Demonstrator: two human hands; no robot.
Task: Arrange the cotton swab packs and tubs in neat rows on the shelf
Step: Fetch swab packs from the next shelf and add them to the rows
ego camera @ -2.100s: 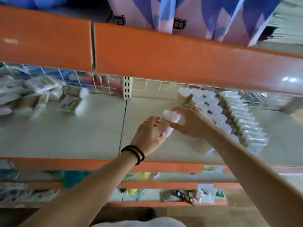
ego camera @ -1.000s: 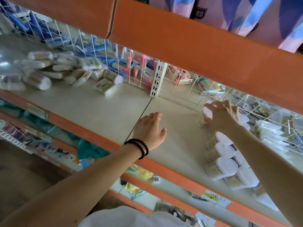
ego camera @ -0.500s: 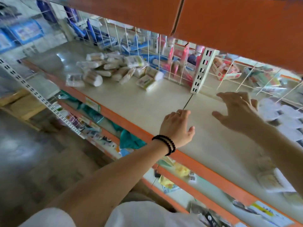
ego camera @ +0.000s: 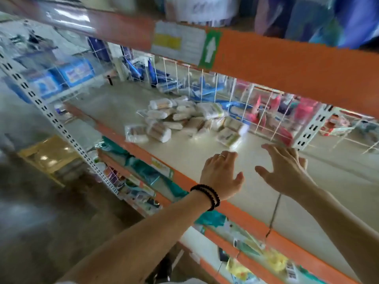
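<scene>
A loose heap of cotton swab packs and tubs [ego camera: 184,119] lies on the beige shelf [ego camera: 184,154], toward its left and back. My left hand [ego camera: 220,175], with a black bead bracelet on the wrist, hovers over the shelf's front part with fingers relaxed and holds nothing. My right hand [ego camera: 284,171] is beside it on the right, fingers spread and empty. Both hands are well short of the heap. The neat rows of tubs on the right are out of view.
An orange shelf front [ego camera: 287,64] hangs low overhead. A white wire grid [ego camera: 205,89] backs the shelf, with blue and pink goods behind it. A white slotted upright [ego camera: 51,117] stands at the left. Lower orange shelves [ego camera: 235,238] hold mixed packets.
The view has swung left, away from the rows of tubs. My right hand let go of the tub it set down and both empty hands moved left toward the heap.
</scene>
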